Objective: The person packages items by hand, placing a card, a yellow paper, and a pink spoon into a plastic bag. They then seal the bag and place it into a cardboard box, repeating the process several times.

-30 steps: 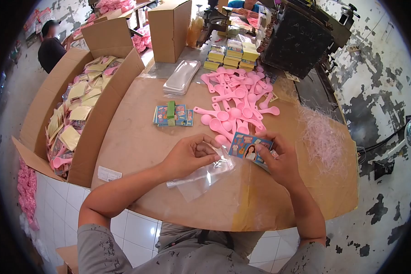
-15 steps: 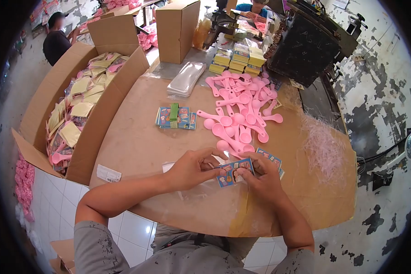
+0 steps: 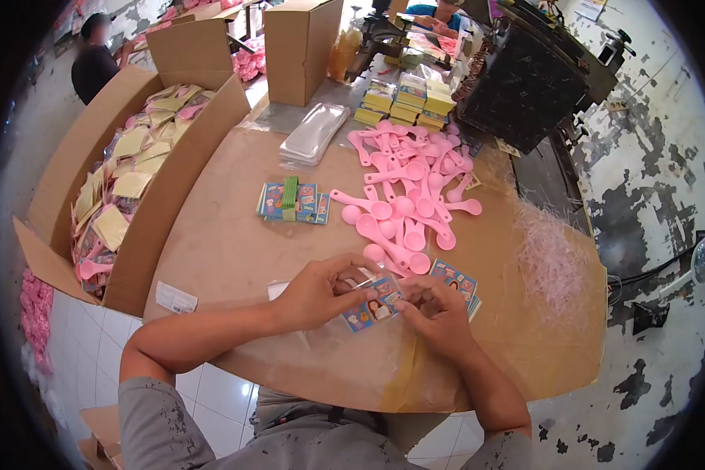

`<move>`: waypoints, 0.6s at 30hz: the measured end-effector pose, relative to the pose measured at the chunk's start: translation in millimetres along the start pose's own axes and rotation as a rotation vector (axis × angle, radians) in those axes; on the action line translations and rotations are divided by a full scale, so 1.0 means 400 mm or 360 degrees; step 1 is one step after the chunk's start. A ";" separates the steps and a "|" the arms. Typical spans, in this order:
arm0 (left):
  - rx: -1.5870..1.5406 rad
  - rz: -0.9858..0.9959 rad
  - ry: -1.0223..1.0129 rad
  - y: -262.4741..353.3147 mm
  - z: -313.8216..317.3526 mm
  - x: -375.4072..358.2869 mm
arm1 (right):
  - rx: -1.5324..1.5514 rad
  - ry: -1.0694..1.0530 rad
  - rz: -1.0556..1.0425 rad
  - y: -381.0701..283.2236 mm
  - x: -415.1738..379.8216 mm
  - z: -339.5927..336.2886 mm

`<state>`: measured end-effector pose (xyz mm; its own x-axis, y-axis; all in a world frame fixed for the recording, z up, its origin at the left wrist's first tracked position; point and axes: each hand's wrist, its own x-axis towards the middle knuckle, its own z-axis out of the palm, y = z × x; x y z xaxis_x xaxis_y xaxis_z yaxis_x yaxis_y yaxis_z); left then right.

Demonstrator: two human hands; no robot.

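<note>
A small printed blue card [image 3: 378,310] with a picture of a person on it lies between my hands. Clear plastic film glints around its upper edge. My left hand [image 3: 321,296] pinches the clear plastic bag and the card's left side between thumb and fingers. At the card's right edge, the thumb and curled fingers of my right hand [image 3: 440,317] are closed on it. Just behind my right hand sits a stack of the same blue cards [image 3: 456,280], partly hidden by the fingers. Pink measuring spoons [image 3: 395,244] are heaped right beyond both hands.
A banded card bundle [image 3: 309,205] and a stack of clear bags [image 3: 315,137] lie farther back. On the left stands an open carton [image 3: 164,192] full of packed bags. Shredded plastic [image 3: 552,254] lies right; a black machine [image 3: 521,82] stands behind. Two people are in the background.
The card has shifted left and tilted between my hands, with plastic now showing around it. My right hand's fingers have curled in closer at its edge. The whole view has shifted slightly.
</note>
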<state>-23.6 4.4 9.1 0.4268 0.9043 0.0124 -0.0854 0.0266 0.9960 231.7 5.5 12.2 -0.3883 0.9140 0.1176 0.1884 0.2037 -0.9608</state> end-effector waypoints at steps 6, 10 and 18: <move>-0.0057 -0.0037 -0.0166 -0.033 -0.003 0.008 | -0.0554 -0.0165 -0.0421 -0.042 0.012 -0.027; -0.0065 -0.0189 -0.0131 -0.005 -0.012 0.010 | -0.0778 -0.0151 -0.0608 -0.069 0.016 -0.058; 0.0086 -0.0018 -0.0217 -0.064 -0.030 0.017 | -0.1041 -0.0024 -0.0344 -0.121 0.162 -0.242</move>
<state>-29.2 14.9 -17.6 0.5462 0.8376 0.0094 -0.0327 0.0101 0.9994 284.7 88.9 90.6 -0.4902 0.8249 0.2816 0.6089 0.5553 -0.5665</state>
